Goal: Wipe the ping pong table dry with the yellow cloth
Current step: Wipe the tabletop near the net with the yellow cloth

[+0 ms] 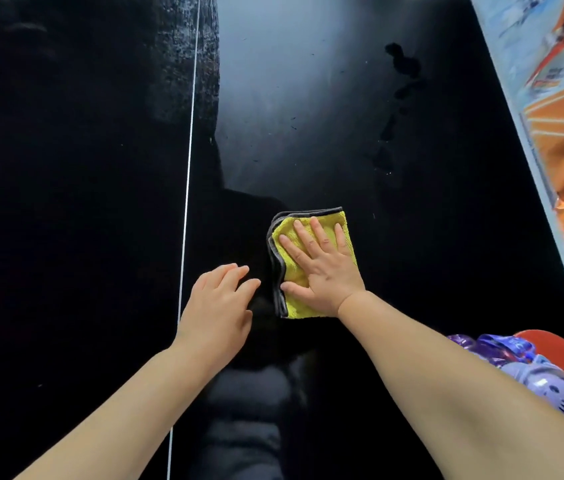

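Nearest to the person, off by the right forearm, a red paddle (557, 344) and some crinkled purple plastic thing (502, 351) lie at the edge of the ping pong table (83, 202). Further out, the left hand (218, 306) lies low over the dark top with its fingers straight and close together, holding nothing; whether it actually touches the surface I cannot tell. Its fingertips stop just short of the grey hem of the yellow cloth (292, 273). The cloth is folded into a thick pad and sits flat on the table under the right hand (322, 271), whose fingers are spread wide and pressed down on it, thumb out toward the hem, nothing curled around it. It looks like soft, light microfibre: it should slide easily on the slick top, and the loose layers may bunch, so a flat palm on the middle of the pad seems the best hold. The white centre line (189, 168) runs away just outside the left fingers. Well beyond the right fingertips a trail of water blotches (402, 64) shows, and a streaky damp band (183, 64) hugs the line far ahead of the left fingers, so plenty seems left to dry.
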